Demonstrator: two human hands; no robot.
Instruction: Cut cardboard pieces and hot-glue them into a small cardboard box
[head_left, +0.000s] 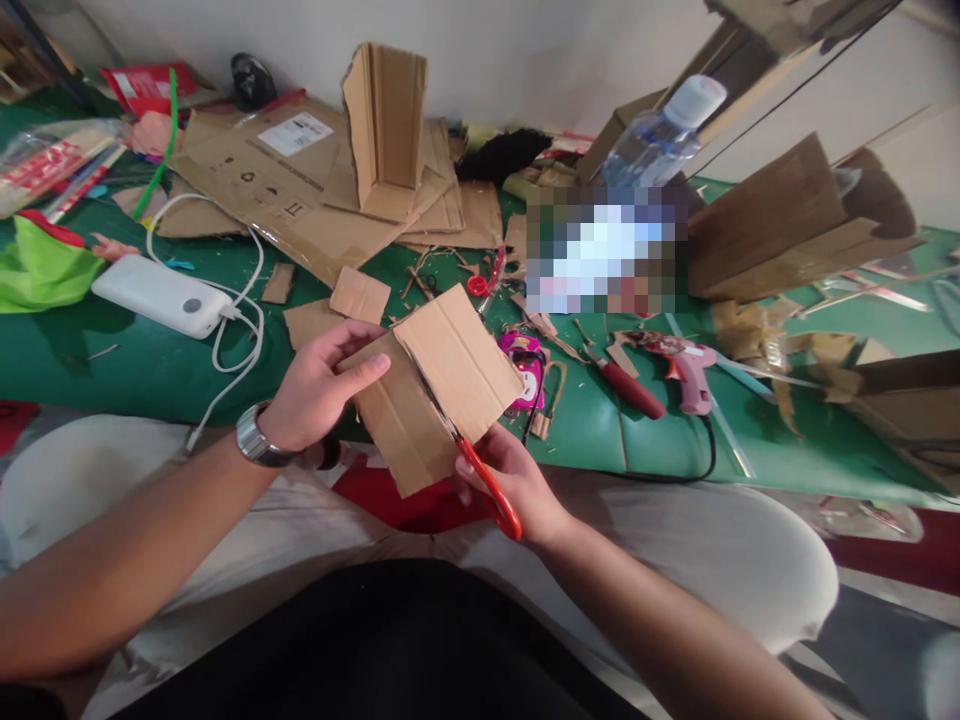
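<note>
My left hand pinches a piece of cardboard by its left corner, the thumb lying on top. In my right hand is a pair of scissors with red handles. Their blades lie along a slit that runs through the cardboard from its lower right toward its upper left. The cardboard is held above my lap at the table's front edge. Part of the right fingers is hidden behind the handles and the cardboard.
On the green table lie a pink glue gun, a red-handled tool, a pink tape measure and a white power bank with its cable. Cardboard sheets are at the back, a water bottle to the right.
</note>
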